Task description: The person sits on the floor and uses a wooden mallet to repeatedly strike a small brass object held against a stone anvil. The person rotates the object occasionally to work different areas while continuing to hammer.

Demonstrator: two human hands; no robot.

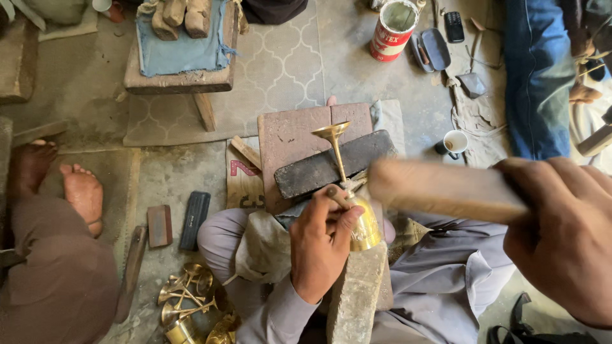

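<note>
From the head camera, the left hand (pixel 319 245) is clamped around the bowl of a brass goblet (pixel 357 210) and a short punch (pixel 336 194), fingers curled tight, pinning the cup on its side against a stone block (pixel 357 299) that stands between the knees, likely so it cannot roll under a blow. The right hand (pixel 561 236) is closed in a fist on a wooden mallet (pixel 440 188), raised and blurred just right of the goblet. The goblet itself gleams yellow; its thin stem runs up and away to a flared foot (pixel 331 132), which hangs over a dark slab (pixel 335 162). More brass goblets (pixel 188 299) lie heaped on the floor at lower left, near another person's bare feet (pixel 80 191).
</note>
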